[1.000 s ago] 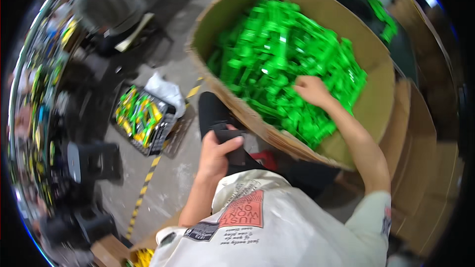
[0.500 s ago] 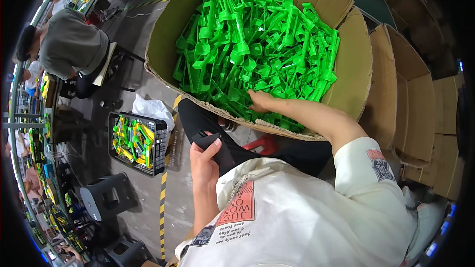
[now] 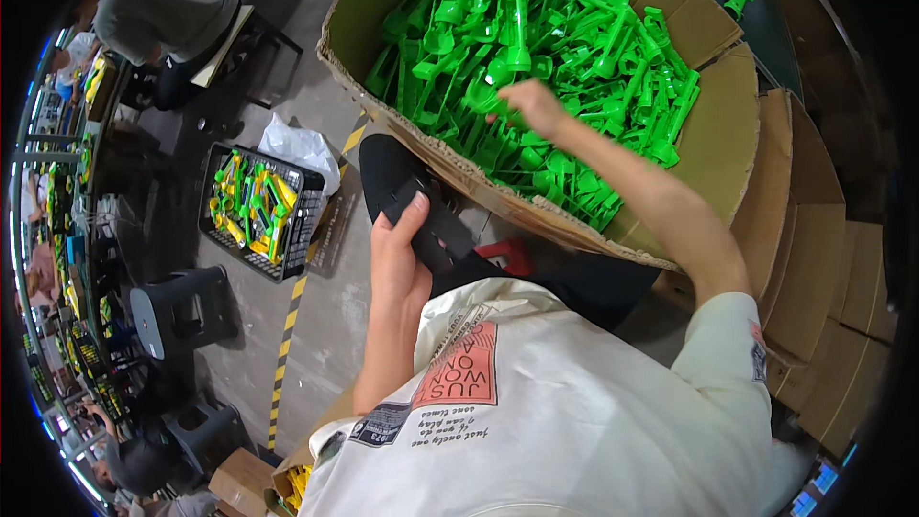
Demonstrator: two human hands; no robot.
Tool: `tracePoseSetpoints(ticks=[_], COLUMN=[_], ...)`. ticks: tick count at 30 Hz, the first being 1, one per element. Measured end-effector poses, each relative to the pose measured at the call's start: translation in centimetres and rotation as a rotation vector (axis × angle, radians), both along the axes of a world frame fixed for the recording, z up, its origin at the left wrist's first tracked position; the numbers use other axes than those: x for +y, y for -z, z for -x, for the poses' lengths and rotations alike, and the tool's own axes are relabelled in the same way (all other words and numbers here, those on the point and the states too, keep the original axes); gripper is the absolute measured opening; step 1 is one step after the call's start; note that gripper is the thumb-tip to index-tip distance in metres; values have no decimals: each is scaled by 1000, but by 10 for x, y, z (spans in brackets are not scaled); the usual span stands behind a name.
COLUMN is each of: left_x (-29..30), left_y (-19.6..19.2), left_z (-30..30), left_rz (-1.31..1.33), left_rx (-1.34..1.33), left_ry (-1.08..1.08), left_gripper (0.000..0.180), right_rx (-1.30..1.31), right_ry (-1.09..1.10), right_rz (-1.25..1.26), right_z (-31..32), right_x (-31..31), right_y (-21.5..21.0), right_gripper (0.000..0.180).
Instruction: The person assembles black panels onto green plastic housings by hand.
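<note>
A large cardboard box (image 3: pixel 737 124) full of green plastic parts (image 3: pixel 574 48) stands in front of me. My right hand (image 3: pixel 536 107) is above the near part of the heap, its fingers closed on a green plastic part (image 3: pixel 485 96) smeared by motion. Lower left, beside my knee, my left hand (image 3: pixel 397 254) is closed around a flat black piece (image 3: pixel 448 228), thumb on top. The black piece lies over my dark trousers, so its exact outline is hard to make out.
Left of my knee, a black crate (image 3: pixel 292 258) holds yellow and green parts, with a white plastic bag (image 3: pixel 302 148) behind it. A grey stool (image 3: pixel 182 311) stands nearby. A person (image 3: pixel 168 5) sits upper left. Cardboard boxes (image 3: pixel 814 268) stack at right.
My right hand has risen out of the heap, moving up and right with a green plastic part. My left hand keeps its hold on the black piece. The whole view has shifted.
</note>
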State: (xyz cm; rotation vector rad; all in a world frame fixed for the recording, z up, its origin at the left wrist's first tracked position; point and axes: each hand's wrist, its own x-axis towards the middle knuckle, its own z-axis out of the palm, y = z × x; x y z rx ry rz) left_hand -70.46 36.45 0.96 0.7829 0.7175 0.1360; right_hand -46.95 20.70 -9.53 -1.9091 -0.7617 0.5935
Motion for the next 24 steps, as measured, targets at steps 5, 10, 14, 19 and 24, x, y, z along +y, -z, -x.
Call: tracePoseSetpoints(ticks=[5,10,14,19,24], left_x=[3,-4,-20,-37,-29], left_y=[6,3,-4,0,15], left_z=[0,-2,0,7,18], left_rz=[15,56,33,108,-207], left_rx=[-171,-315,-365,-274,-265], left_ry=[-33,21,177,153,299], left_gripper=[18,14,16,26,22], right_rx=[110,46,-55,108,-261], right_ry=[-162,-38,60,150,221], right_rz=[-155,123,-89,-155,28], right_z=[57,119,141,149,148], right_x=[-21,-27,-23,-22,-31], right_y=[-160,-191,-161,-155,-145], right_gripper=[44,39,30,19,17])
